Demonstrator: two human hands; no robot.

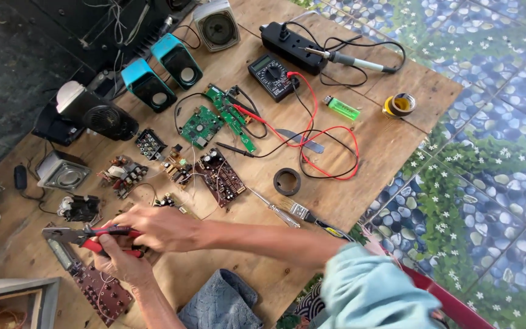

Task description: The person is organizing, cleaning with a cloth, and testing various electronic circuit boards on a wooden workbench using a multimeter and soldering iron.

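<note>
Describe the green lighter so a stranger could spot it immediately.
Start at the wooden board and go to its far right part, where a roll of yellow tape sits near the edge. Just left of that roll lies the lighter. It is small, bright translucent green with a metal cap, unlike the dark multimeter further left.

On the plywood board, the multimeter lies just before the power strip at the far edge. The lighter sits right of it, the tape roll beside the right edge.
</note>
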